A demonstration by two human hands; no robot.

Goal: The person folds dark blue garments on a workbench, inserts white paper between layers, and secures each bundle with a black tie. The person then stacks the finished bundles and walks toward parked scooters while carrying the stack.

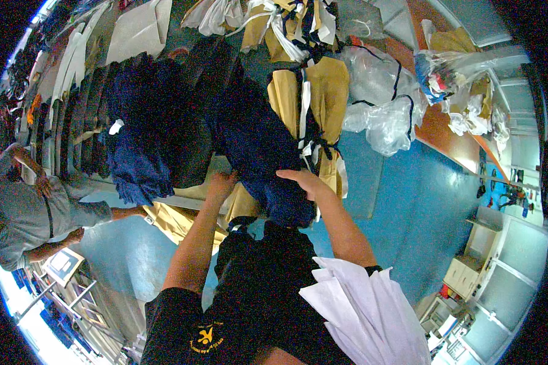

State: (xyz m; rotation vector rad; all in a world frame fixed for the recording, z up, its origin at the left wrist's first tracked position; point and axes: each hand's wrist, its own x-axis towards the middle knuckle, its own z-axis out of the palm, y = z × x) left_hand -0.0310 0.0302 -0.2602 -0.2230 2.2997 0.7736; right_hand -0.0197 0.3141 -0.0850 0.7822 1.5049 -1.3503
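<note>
A thick bundle of folded navy cloth (256,140) lies in front of me, its near end hanging by my body. My right hand (304,181) grips its right edge, thumb on top and the other fingers hidden beneath. At the opposite edge, my left hand (223,182) is closed on the same bundle, its fingertips out of sight. More dark blue cloth (137,134) lies piled to the left, with a small white piece (116,126) on it. A fan of white sheets or cloth (368,310) rests against my right upper arm.
Brown paper bundles tied with dark strips (329,91) lie just beyond, beside clear plastic bags (386,125). At the left, a person in grey (36,207) stands close to the piles. Yellowish material (176,225) lies under the cloth. The floor (420,188) is blue.
</note>
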